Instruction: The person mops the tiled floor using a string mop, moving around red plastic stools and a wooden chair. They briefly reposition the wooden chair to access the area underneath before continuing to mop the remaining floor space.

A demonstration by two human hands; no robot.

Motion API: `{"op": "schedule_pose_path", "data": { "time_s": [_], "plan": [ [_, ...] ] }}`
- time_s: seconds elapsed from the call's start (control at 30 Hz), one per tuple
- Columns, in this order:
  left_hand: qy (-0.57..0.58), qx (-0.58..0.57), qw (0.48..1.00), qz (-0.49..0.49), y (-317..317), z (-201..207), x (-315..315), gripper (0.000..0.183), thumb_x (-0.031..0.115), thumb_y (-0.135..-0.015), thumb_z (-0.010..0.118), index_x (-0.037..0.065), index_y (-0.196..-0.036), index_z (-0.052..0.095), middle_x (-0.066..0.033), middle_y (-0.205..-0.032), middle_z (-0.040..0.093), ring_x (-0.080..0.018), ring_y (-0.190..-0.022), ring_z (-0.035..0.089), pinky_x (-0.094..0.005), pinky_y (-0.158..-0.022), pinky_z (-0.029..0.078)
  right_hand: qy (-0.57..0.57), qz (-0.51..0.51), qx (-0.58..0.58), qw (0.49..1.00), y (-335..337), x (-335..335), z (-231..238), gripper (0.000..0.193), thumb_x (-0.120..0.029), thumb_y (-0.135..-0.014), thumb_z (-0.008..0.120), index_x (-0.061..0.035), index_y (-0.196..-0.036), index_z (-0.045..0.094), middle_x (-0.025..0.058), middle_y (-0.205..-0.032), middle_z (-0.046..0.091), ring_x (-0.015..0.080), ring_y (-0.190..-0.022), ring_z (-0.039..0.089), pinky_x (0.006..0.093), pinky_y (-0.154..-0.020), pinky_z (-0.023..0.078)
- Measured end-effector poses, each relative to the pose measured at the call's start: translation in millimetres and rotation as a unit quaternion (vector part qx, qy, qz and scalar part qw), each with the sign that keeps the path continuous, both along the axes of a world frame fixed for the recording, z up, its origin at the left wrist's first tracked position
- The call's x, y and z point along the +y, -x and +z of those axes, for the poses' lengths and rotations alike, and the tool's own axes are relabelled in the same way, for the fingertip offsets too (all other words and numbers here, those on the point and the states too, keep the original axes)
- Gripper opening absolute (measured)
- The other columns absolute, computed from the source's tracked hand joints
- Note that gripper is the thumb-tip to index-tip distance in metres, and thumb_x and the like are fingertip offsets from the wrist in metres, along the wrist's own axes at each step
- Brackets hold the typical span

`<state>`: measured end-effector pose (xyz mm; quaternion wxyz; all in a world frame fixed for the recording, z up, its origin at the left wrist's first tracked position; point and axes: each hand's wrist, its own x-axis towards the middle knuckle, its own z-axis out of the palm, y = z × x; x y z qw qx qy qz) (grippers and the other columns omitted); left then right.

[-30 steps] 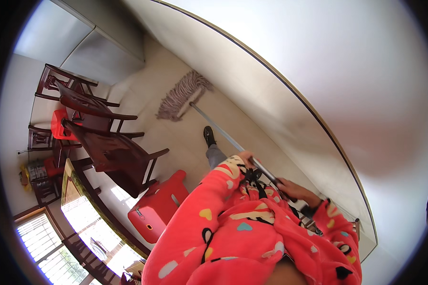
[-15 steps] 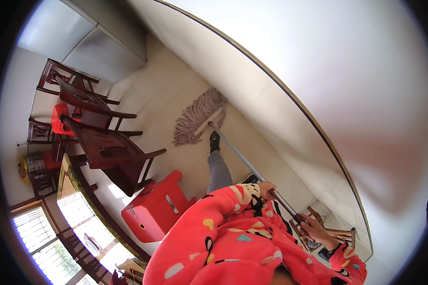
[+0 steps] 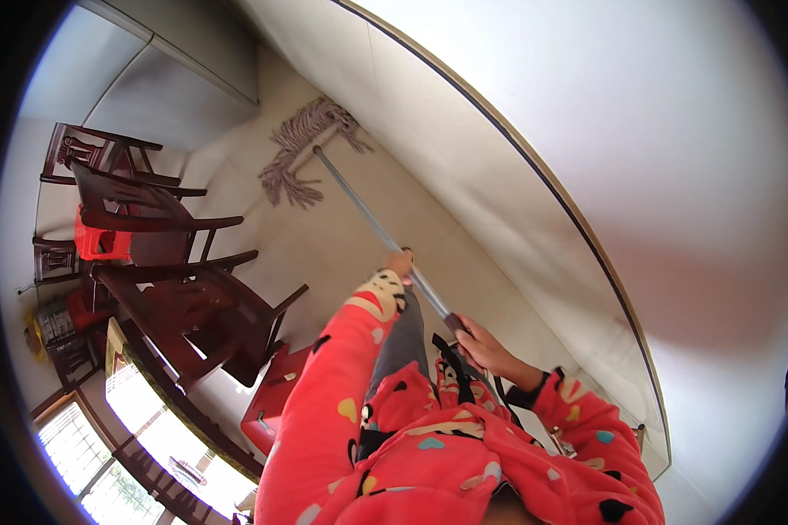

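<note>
From here I see the mop (image 3: 362,207) stretched out in front of the person, its pole slanting away from the body and up toward the far corner. Both hands are closed around it. The left hand (image 3: 400,263) is wrapped about the grey pole farther down, the nearer of the two to the mop head; the right hand (image 3: 488,348) clasps the dark grip at the upper end, closer to the body. The shaggy mauve mop head (image 3: 305,136) lies on the pale floor (image 3: 324,249) well beyond both hands, its strands fanned out near the foot of the pale wall (image 3: 464,171); whether any strand touches that wall, I can't quite tell. Over on the person's left stand dark wooden chairs (image 3: 210,311), well apart from the strands, with a red stool (image 3: 105,238) among them. The red patterned left sleeve (image 3: 324,394) partly covers another red piece (image 3: 280,385) beside the nearest chair.
</note>
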<state>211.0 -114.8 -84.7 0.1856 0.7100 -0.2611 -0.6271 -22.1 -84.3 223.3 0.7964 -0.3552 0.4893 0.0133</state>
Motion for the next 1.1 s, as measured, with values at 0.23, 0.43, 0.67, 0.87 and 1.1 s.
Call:
{"op": "schedule_pose_path", "data": {
  "time_s": [0.23, 0.43, 0.67, 0.87, 1.1],
  "plan": [
    [-0.116, -0.031, 0.979, 0.165, -74, 21, -36, 0.033, 0.031, -0.088, 0.046, 0.001, -0.079, 0.055, -0.0148, -0.064, 0.062, -0.0246, -0.049, 0.061, -0.0357, -0.037, 0.045, 0.017, 0.011, -0.016, 1.000, -73, -19, -11, 0.044, -0.023, -0.094, 0.037, -0.0099, -0.134, 0.026, 0.0015, -0.071, 0.043, 0.0048, -0.041, 0.037, 0.0200, -0.033, 0.032],
    [0.050, -0.149, 0.983, -0.098, 12, -11, 33, 0.028, 0.027, -0.083, 0.050, -0.002, -0.085, 0.053, -0.0177, -0.066, 0.061, -0.0305, -0.055, 0.062, -0.0392, -0.042, 0.046, 0.034, 0.051, 0.009, 0.998, 20, 33, -4, 0.043, -0.024, -0.092, 0.039, -0.0119, -0.132, 0.030, 0.0026, -0.070, 0.044, 0.0077, -0.043, 0.039, 0.0224, -0.036, 0.034],
    [0.264, -0.067, 0.863, -0.424, 218, 62, 144, 0.028, 0.021, -0.075, 0.062, 0.003, -0.093, 0.052, -0.0171, -0.078, 0.061, -0.0323, -0.070, 0.062, -0.0405, -0.059, 0.051, 0.035, 0.100, 0.080, 0.991, 219, 124, 58, 0.042, -0.024, -0.091, 0.041, -0.0101, -0.130, 0.036, 0.0004, -0.066, 0.047, 0.0067, -0.046, 0.042, 0.0213, -0.038, 0.034],
    [-0.409, 0.479, 0.776, 0.039, 350, 113, 188, 0.022, 0.017, -0.087, 0.055, 0.002, -0.100, 0.048, -0.0160, -0.100, 0.056, -0.0299, -0.097, 0.055, -0.0407, -0.082, 0.048, -0.013, 0.047, 0.112, 0.992, 333, 186, 149, 0.044, -0.025, -0.093, 0.044, -0.0087, -0.134, 0.034, -0.0011, -0.064, 0.047, 0.0053, -0.041, 0.038, 0.0192, -0.036, 0.030],
    [-0.396, 0.456, 0.797, 0.015, 384, 156, 203, 0.016, 0.018, -0.089, 0.050, 0.004, -0.097, 0.048, -0.0138, -0.089, 0.059, -0.0297, -0.085, 0.058, -0.0399, -0.069, 0.053, -0.071, -0.110, 0.084, 0.988, 360, 227, 162, 0.044, -0.018, -0.091, 0.049, -0.0064, -0.132, 0.037, -0.0022, -0.061, 0.047, 0.0037, -0.040, 0.036, 0.0181, -0.035, 0.027]
  ]
}}
